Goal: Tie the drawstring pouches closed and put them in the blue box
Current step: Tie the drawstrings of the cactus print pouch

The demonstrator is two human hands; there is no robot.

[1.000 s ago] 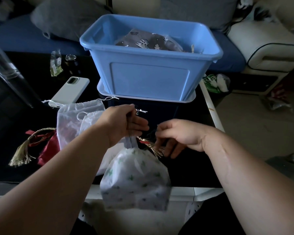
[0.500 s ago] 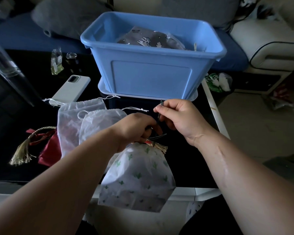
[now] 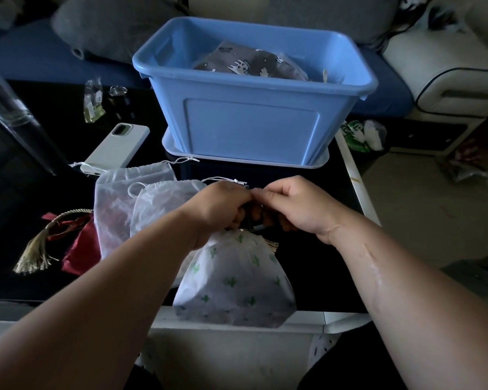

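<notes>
A white pouch with green cactus print [image 3: 234, 280] hangs over the table's front edge, its neck gathered. My left hand [image 3: 220, 209] and my right hand [image 3: 290, 204] meet just above that neck, and both pinch the pouch's dark drawstring between curled fingers. The blue box [image 3: 251, 128] stands behind them on its lid, with a grey patterned pouch [image 3: 248, 64] inside. Two sheer white pouches [image 3: 130, 201] lie open to the left. A red pouch with a gold tassel [image 3: 76, 246] lies further left.
A white phone [image 3: 119, 149] lies on the black table [image 3: 34, 178] left of the box. A small clear packet [image 3: 92, 101] and a dark cap sit behind it. A sofa and cushions are at the back, floor to the right.
My right hand came back from its raised pull on the cord to meet my left hand above the pouch neck. The pouch stayed hanging at the table edge.
</notes>
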